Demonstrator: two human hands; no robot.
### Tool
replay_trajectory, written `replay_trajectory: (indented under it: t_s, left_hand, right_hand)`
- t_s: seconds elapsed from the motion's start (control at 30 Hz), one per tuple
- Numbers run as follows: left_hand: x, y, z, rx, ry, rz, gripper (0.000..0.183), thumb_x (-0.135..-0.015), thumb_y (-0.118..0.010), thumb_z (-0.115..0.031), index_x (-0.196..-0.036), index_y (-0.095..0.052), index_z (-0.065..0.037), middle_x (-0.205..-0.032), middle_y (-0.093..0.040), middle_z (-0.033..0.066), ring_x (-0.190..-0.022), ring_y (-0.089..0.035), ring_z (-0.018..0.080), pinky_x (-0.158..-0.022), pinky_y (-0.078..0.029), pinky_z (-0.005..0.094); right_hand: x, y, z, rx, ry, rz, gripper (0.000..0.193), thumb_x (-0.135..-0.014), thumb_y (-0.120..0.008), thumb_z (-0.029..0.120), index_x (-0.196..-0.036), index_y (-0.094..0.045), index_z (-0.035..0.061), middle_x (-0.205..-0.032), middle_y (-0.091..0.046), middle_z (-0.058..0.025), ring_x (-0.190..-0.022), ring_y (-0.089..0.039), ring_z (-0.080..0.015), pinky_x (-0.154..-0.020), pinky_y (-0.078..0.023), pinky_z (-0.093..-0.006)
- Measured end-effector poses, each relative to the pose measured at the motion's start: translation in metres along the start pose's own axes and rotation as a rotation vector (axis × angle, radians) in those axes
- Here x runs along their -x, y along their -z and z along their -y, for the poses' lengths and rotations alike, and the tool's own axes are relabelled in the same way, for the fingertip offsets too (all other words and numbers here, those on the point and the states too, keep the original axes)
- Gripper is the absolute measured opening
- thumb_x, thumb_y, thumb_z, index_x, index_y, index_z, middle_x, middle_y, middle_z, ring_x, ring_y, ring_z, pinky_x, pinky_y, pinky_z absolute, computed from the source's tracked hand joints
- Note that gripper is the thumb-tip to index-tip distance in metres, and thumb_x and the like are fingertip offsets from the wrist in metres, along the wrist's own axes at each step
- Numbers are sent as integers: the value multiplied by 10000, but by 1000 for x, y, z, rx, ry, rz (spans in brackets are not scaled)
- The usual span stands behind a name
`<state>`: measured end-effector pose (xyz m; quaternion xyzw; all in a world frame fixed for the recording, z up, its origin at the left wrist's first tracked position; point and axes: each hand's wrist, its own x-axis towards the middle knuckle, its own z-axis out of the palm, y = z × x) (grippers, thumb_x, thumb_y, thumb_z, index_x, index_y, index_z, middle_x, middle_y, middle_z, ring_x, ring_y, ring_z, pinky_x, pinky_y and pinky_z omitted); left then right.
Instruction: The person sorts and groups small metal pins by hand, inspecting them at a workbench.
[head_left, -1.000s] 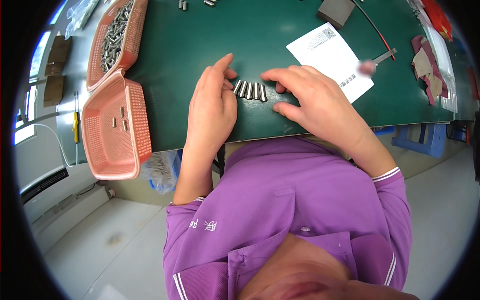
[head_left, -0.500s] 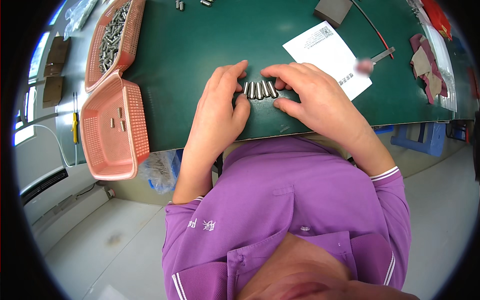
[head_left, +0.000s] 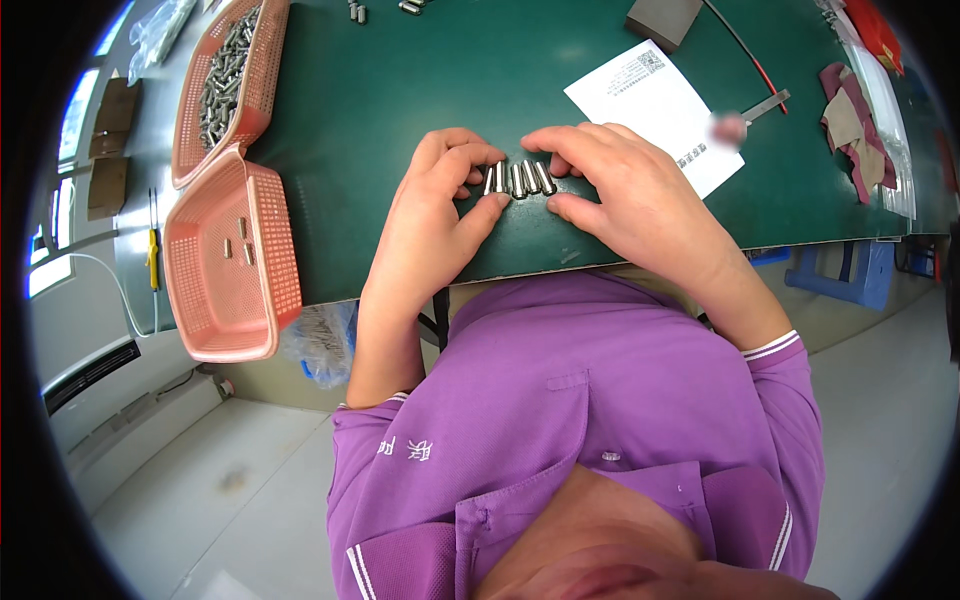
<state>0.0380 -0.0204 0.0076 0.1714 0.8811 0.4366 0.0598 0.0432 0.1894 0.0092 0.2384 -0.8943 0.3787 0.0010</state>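
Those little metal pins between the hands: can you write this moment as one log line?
left hand: touching metal pins | right hand: touching pins | pins: short row on green table | pink baskets: person's left

A factory assembly station, probably: a green-matted table point(head_left: 420, 90), pink baskets point(head_left: 232, 262) of small metal pins point(head_left: 222, 75), a printed sheet point(head_left: 655, 110), and rags point(head_left: 850, 125).

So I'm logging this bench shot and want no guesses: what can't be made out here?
- Metal pins, head view: fingertips of the left hand and right hand cover the row's ends, so the count is unsure.
- Near pink basket: its few parts are too small to identify.
- Tool by the white sheet: partly blurred.
- Red item: cut off by the rim.
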Motion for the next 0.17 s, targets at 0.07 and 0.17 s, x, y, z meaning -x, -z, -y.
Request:
replay_trajectory:
  t_s: [0.07, 0.17]
  left_hand:
    - [0, 1, 7, 15, -14, -16, 326, -741, -683, 42, -1055, -622, -20, -1096, -551, 84, -883, -580, 188, -776, -496, 291]
    - [1, 0, 17, 213, 14, -45, 346, -747, -684, 33, -1077, -623, -49, -1111, -555, 65, -881, -566, 171, -775, -488, 272]
  right_hand:
    - [0, 0, 1, 0, -1, -2, 407, -762, -704, 75, -1154, -595, 90, -930, -630, -63, -893, -595, -249, -802, -478, -365]
    - [0, 1, 0, -10, -15, 13, 411, -763, -705, 85, -1159, -593, 91, -937, -629, -65, -906, -592, -250, -809, -476, -369]
